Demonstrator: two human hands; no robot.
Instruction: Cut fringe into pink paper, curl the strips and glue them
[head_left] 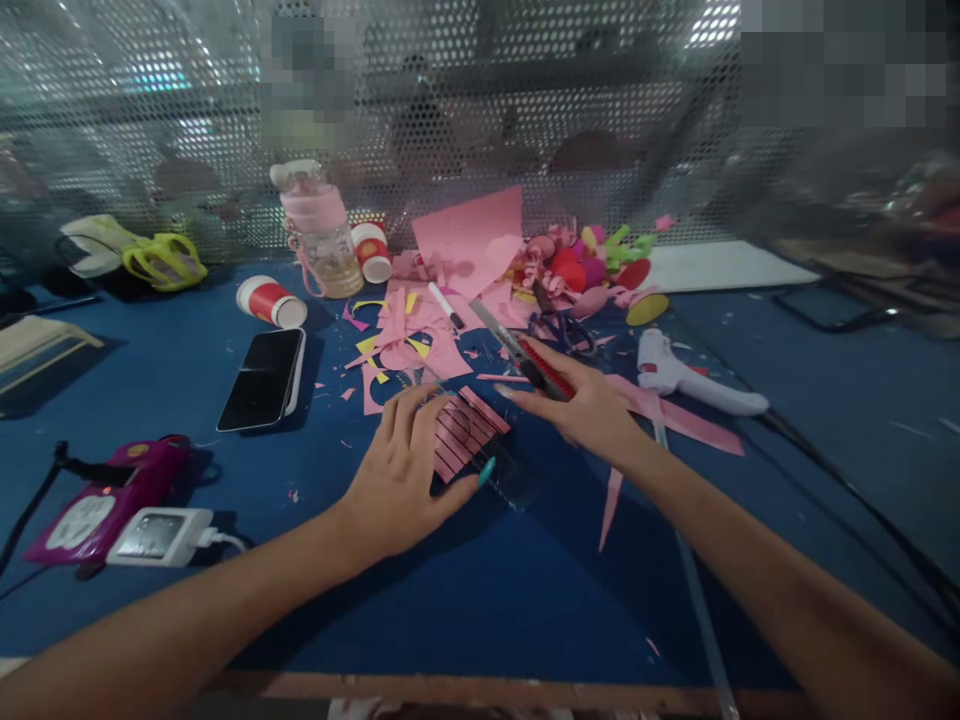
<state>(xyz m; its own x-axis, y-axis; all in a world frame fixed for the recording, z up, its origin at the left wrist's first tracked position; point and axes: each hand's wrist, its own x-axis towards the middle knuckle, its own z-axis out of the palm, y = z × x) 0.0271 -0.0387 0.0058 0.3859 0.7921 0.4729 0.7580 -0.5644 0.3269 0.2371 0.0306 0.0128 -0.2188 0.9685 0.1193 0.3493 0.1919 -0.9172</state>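
1. Head view, my left hand (401, 480): flat, palm down, fingers (409, 405) spread open, pressing on a pink paper piece (469, 432) that is slit into parallel strips. Nothing gripped, just pinning it to the blue counter (465, 600).
2. Head view, my right hand (592, 405): fingers closed around a red-and-black utility knife (525, 360), blade end pointing up-left and away from me, just beyond the far edge of the slit paper. Can't tell if the blade tip touches anything.
3. Slit pink paper sits mid-counter, between both hands, partly under my left fingers; a clear sheet (514, 480) seems to lie under its near corner.
4. Long pink strip (675, 415) runs out to the right from under my right hand; a thinner one (611, 510) hangs toward me.
5. White glue gun (690, 380) just right of my right hand, lying on its side, cord trailing right.
6. Behind the hands: pile of pink and yellow paper scraps (409, 335), a white marker (446, 305), scissors (562, 330), a bigger pink sheet (469, 235) leaning on the mesh wall, bright paper flowers (592, 265).
7. Left side: black phone (262, 378), red paper cup (270, 302) on its side, second cup (373, 252), pink bottle (319, 235), magenta device (105, 495) with white charger (157, 535).
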